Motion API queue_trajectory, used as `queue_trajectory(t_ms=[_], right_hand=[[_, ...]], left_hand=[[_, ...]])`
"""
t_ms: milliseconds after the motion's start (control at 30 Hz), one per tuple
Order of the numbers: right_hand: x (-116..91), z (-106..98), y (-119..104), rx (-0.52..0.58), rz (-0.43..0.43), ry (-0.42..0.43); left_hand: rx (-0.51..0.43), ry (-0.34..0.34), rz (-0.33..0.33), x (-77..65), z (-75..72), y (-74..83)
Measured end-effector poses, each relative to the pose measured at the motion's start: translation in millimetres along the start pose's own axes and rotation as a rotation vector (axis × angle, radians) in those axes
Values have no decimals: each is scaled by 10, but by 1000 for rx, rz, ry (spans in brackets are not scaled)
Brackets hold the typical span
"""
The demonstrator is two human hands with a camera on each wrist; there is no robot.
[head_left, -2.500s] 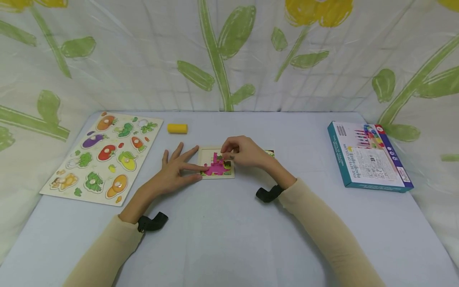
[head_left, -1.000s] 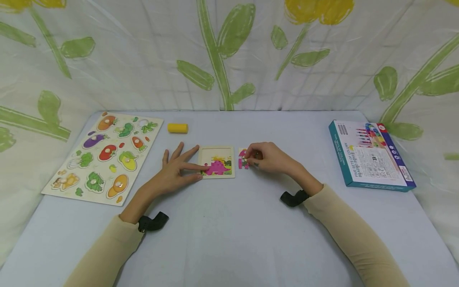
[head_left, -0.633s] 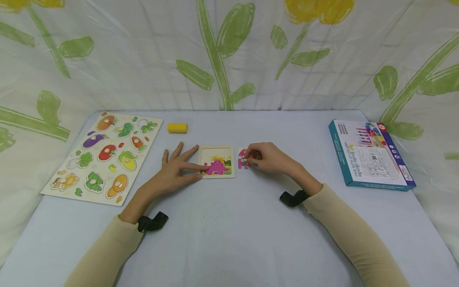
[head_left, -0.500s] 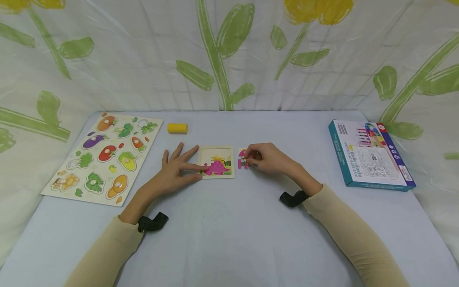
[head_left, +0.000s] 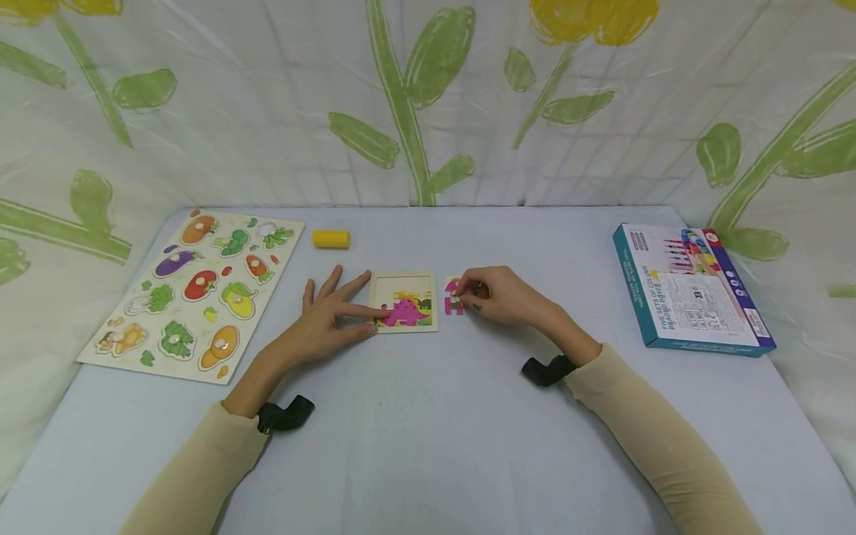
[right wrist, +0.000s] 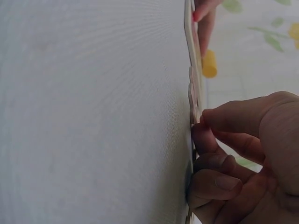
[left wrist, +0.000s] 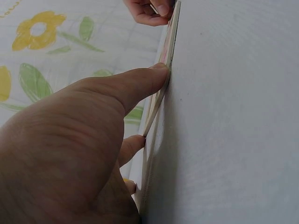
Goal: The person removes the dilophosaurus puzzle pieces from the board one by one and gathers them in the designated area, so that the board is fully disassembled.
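Note:
In the head view, a small wooden puzzle frame (head_left: 403, 274) lies mid-table, its lower part filled with pieces showing a pink dinosaur (head_left: 406, 312). My left hand (head_left: 321, 323) rests at its left side with fingers spread; index finger and thumb touch the frame and pieces. Just right of the frame lie loose pink puzzle pieces (head_left: 454, 305). Over them is my right hand (head_left: 498, 293), thumb and index finger pinching at a puzzle piece mostly hidden by the fingers. The right wrist view shows the thumb and index fingertips (right wrist: 208, 115) meeting at the pieces' edge.
A vegetable peg puzzle board (head_left: 217, 297) lies at the left. Behind the left hand is a yellow cylinder (head_left: 331, 239). At the right sits a teal-edged box (head_left: 692, 293). A flower-patterned sheet (head_left: 267, 111) hangs behind the table.
From 2.5 s ago, my right hand has left the frame and moved right to the loose pieces, uncovering the dinosaur picture. Over the last second both hands stay almost still.

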State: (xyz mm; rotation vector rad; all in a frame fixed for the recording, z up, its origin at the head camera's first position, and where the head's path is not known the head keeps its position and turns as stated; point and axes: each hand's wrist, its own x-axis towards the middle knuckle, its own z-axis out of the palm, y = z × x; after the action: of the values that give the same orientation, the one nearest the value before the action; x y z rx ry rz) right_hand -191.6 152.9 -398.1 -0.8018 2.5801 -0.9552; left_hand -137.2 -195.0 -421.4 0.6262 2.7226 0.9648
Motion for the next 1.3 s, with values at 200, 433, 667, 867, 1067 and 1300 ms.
queue_trajectory(t_ms=[200, 433, 667, 867, 1067, 1300], right_hand=[[-1, 2, 18, 0, -9, 4], [21, 7, -40, 11, -40, 8], [172, 83, -184, 35, -67, -11], [348, 177, -315, 35, -84, -47], [492, 267, -380, 0, -90, -67], [583, 283, -438, -35, -97, -107]], left_hand=[[-2, -2, -3, -1, -3, 1], [-8, 4, -3, -9, -5, 1], [-14, 14, -7, -15, -6, 5], [-4, 15, 7, -8, -5, 14], [-9, 17, 9, -3, -6, 10], [-14, 11, 20, -8, -11, 23]])
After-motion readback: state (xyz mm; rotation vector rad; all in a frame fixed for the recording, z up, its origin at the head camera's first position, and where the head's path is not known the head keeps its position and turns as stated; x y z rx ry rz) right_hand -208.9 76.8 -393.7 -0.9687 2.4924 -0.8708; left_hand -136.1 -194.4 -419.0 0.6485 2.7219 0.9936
